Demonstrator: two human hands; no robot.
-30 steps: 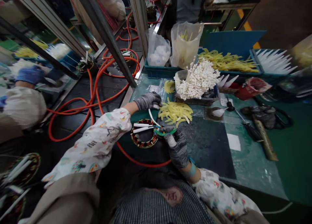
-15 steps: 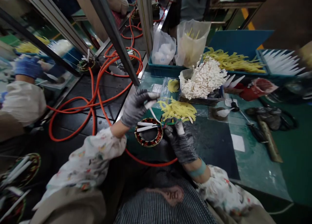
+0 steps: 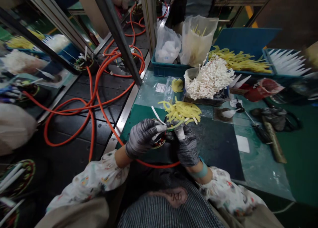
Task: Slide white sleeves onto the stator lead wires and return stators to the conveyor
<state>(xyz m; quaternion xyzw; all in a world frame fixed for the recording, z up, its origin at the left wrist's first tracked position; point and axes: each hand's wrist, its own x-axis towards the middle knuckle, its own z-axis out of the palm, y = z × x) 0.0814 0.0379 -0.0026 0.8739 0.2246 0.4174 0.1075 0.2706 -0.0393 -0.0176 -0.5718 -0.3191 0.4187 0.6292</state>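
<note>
Both my hands wear grey gloves and meet over a round copper-wound stator ring [image 3: 161, 140] at the near edge of the green bench. My left hand [image 3: 142, 137] is closed, pinching a thin white strip [image 3: 157, 115] that sticks up and to the left. My right hand [image 3: 185, 144] is closed on the ring's right side, thumb up against its green rim [image 3: 174, 126]. Most of the ring is hidden under the two hands. Just beyond them lies a loose pile of yellow strips [image 3: 182, 111].
A tub of white-tipped sticks [image 3: 210, 79], plastic bags [image 3: 196, 39], blue trays with yellow strips [image 3: 238, 62] and white strips [image 3: 285, 64] stand at the back. Tools [image 3: 270, 135] lie right. Orange hoses [image 3: 94, 99] loop on the black floor left. Another person's sleeve [image 3: 13, 127] is far left.
My left hand came back from the yellow pile with a white strip and closed in on the ring beside my right hand. The ring is now mostly covered.
</note>
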